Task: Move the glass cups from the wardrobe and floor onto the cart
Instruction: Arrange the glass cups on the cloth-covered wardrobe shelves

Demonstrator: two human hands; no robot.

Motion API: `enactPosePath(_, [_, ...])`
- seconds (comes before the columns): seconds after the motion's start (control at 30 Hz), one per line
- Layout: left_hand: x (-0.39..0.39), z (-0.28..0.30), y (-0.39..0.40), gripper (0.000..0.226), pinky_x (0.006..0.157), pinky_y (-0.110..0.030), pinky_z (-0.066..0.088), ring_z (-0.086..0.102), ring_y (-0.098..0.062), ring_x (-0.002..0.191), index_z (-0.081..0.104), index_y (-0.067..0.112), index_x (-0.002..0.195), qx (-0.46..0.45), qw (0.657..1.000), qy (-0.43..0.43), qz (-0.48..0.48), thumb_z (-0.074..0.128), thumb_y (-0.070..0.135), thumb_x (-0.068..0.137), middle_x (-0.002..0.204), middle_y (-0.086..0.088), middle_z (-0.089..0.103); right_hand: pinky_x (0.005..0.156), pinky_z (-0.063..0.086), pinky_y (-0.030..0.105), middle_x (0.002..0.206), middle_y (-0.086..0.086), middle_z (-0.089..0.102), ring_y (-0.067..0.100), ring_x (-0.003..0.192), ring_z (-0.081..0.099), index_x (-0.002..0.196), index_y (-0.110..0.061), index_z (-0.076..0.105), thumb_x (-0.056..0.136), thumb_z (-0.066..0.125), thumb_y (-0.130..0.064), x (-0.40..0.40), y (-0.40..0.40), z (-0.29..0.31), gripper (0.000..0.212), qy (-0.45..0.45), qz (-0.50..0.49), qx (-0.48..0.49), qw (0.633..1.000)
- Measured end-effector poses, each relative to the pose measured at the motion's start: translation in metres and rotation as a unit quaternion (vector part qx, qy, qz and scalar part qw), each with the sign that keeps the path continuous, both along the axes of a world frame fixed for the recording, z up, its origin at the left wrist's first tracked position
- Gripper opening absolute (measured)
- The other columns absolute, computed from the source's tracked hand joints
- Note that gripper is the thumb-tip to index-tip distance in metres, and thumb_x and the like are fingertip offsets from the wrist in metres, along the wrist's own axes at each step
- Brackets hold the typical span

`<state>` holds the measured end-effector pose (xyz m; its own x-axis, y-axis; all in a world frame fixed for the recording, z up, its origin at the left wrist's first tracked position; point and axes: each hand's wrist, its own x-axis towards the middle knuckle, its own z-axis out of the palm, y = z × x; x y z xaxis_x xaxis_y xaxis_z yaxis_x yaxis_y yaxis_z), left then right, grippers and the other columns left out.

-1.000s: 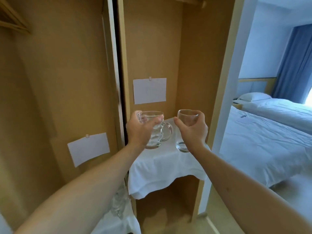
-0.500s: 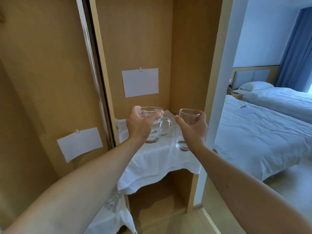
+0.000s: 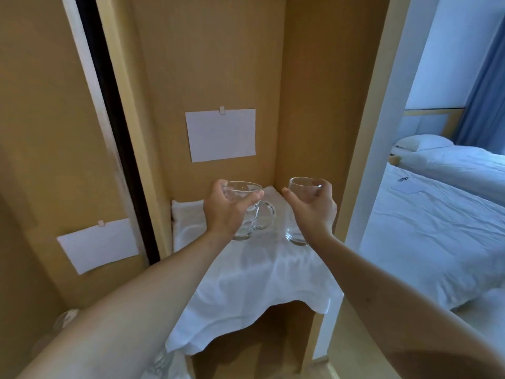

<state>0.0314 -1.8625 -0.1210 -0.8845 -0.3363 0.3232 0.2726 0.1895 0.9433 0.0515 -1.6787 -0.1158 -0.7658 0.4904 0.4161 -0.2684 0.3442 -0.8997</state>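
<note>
Left hand grips upright clear handled glass mug, handle rightward; right hand grips upright clear round glass tumbler, seemingly above white-draped shelf

A hotel-like bedroom: a wooden wardrobe beside white made-up beds and blue curtains.

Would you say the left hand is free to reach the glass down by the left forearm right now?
Probably not yet: the left hand already grips the handled glass mug, so the lower glass must wait.
</note>
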Motion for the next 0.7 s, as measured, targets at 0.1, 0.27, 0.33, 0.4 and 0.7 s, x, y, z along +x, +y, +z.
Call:
enactPosePath(0.1, [-0.031,-0.008,-0.004,0.104,0.096,-0.041,0.054,0.064,-0.013,0.109,0.055,0.022,0.127,-0.011,1.0,-0.001,0.016,0.088,0.07,0.041,0.117,0.006,0.067,0.071,0.041,0.018,0.088,-0.041,0.062,-0.019,0.089,0.055,0.091,-0.069,0.045,0.068,0.083,-0.056,-0.033,-0.006,-0.004,0.047,-0.002,0.014,0.006,1.0])
enactPosePath(0.27, [-0.067,-0.02,-0.011,0.077,0.089,-0.038,0.055,0.065,-0.008,0.098,0.055,0.037,0.1,-0.033,0.999,-0.003,0.043,0.086,0.071,0.039,0.105,0.01,0.068,0.074,0.047,0.025,0.09,-0.012,0.067,-0.001,0.086,0.063,0.098,-0.045,0.05,0.067,0.083,-0.059,-0.083,-0.011,-0.021,0.047,-0.028,0.037,-0.001,0.999])
enactPosePath(0.33, [-0.079,-0.025,-0.015,0.078,0.087,-0.035,0.055,0.065,-0.009,0.095,0.054,0.036,0.1,-0.034,0.998,-0.005,0.051,0.086,0.071,0.038,0.102,0.01,0.069,0.076,0.048,0.029,0.095,-0.008,0.068,0.009,0.089,0.065,0.101,-0.03,0.051,0.068,0.083,-0.059,-0.102,-0.012,-0.03,0.054,-0.045,0.05,0.002,0.998])
enactPosePath(0.4, [-0.091,-0.03,-0.017,0.081,0.083,-0.031,0.054,0.064,-0.007,0.094,0.053,0.035,0.101,-0.035,0.997,-0.008,0.061,0.084,0.073,0.036,0.101,0.01,0.068,0.076,0.05,0.034,0.094,-0.006,0.066,0.011,0.087,0.065,0.098,-0.024,0.05,0.069,0.083,-0.059,-0.12,-0.014,-0.037,0.056,-0.059,0.056,0.006,0.997])
enactPosePath(0.7, [-0.152,-0.067,-0.025,0.098,0.082,-0.033,0.053,0.064,-0.015,0.096,0.058,0.02,0.109,-0.043,0.988,-0.051,0.142,0.083,0.078,0.034,0.097,0.01,0.064,0.084,0.053,0.036,0.104,-0.004,0.063,0.017,0.096,0.064,0.125,-0.02,0.051,0.068,0.085,-0.056,-0.206,-0.023,-0.072,0.076,-0.082,0.139,-0.004,0.987])
